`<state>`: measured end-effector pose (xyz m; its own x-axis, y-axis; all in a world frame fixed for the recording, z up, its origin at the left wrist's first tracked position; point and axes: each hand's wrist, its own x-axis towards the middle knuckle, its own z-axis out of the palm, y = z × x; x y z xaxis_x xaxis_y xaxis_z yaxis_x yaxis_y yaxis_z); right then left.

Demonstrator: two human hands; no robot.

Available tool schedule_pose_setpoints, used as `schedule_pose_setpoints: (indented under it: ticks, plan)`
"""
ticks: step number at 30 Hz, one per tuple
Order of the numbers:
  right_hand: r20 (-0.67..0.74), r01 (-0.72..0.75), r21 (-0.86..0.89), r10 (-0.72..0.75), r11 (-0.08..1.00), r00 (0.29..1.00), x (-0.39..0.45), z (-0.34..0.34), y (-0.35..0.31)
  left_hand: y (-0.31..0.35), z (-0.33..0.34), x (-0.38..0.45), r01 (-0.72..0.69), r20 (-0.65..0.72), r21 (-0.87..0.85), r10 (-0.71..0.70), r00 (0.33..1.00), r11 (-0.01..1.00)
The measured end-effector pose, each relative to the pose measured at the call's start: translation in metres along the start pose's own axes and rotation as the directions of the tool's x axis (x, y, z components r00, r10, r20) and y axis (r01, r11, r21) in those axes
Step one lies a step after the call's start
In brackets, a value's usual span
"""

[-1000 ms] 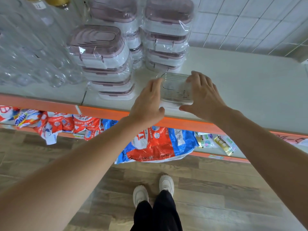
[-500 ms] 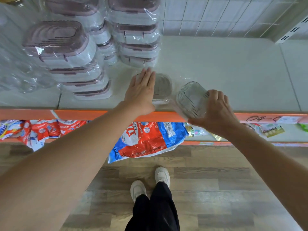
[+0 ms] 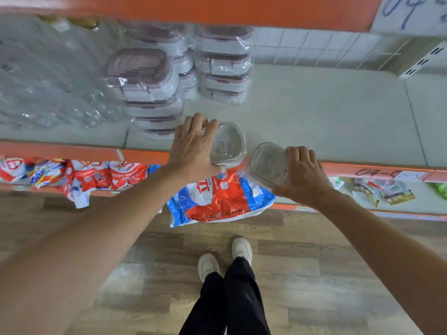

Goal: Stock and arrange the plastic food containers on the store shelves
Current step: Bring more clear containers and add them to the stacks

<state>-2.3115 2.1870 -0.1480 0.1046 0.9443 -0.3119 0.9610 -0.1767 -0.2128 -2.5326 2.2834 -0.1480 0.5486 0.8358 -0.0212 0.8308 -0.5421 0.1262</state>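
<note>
A clear plastic container (image 3: pixel 228 143) sits at the front of the pale shelf (image 3: pixel 326 117). My left hand (image 3: pixel 193 146) lies over its left side with the fingers mostly straight. My right hand (image 3: pixel 302 175) grips a second clear container (image 3: pixel 267 164), tilted on its side just off the shelf's orange front edge (image 3: pixel 362 169). Stacks of wrapped containers with mauve lids (image 3: pixel 145 78) stand behind and to the left, with another stack (image 3: pixel 222 66) further back.
Clear wrapped glassware (image 3: pixel 48 93) fills the shelf's left part. The right half of the shelf is bare surface. Red, white and blue bags (image 3: pixel 217 197) hang over the lower shelf. An upper orange shelf edge (image 3: pixel 217 10) runs overhead. My feet (image 3: pixel 225 259) stand on wood flooring.
My right hand lifted one clear container off the other and drew it right, off the shelf edge, tilting it. My left hand stayed on the remaining container. The camera tipped, bringing the upper shelf edge into view.
</note>
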Motion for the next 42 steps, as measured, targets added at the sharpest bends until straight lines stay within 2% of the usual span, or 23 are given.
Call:
schedule_pose_setpoints:
  ticks: [8,13,16,21,26,32,39,42]
  plan:
    - [0.017,0.344,-0.2,-0.347,0.918,0.938,-0.013,-0.052,-0.108,-0.093,-0.092,-0.089,0.055,0.164,0.034,-0.06,0.985,0.998]
    - [0.082,0.497,-0.265,-0.494,0.826,0.866,-0.032,-0.1,-0.177,-0.128,-0.153,-0.137,0.164,0.175,-0.018,-0.159,0.972,0.986]
    - [0.134,0.553,-0.285,-0.539,0.783,0.832,-0.041,-0.128,-0.207,-0.142,-0.188,-0.146,0.143,0.171,-0.028,-0.136,0.976,0.989]
    - [0.142,0.589,-0.308,-0.576,0.747,0.805,-0.049,-0.181,-0.236,-0.164,-0.249,-0.151,0.119,0.171,-0.105,-0.1,0.98,0.987]
    - [0.015,0.592,-0.315,-0.619,0.742,0.785,-0.051,-0.234,-0.249,-0.168,-0.305,-0.144,0.122,0.066,-0.203,-0.11,0.992,0.972]
    - [-0.096,0.53,-0.357,-0.595,0.769,0.798,-0.031,-0.293,-0.235,-0.152,-0.352,-0.096,0.082,-0.048,-0.153,-0.09,0.995,0.985]
    - [-0.118,0.444,-0.345,-0.508,0.827,0.853,-0.002,-0.33,-0.198,-0.12,-0.371,-0.022,0.059,-0.045,-0.044,-0.061,0.997,0.997]
    - [-0.179,0.401,-0.36,-0.484,0.843,0.856,0.011,-0.357,-0.175,-0.104,-0.378,0.015,0.061,-0.087,-0.065,-0.066,0.994,0.996]
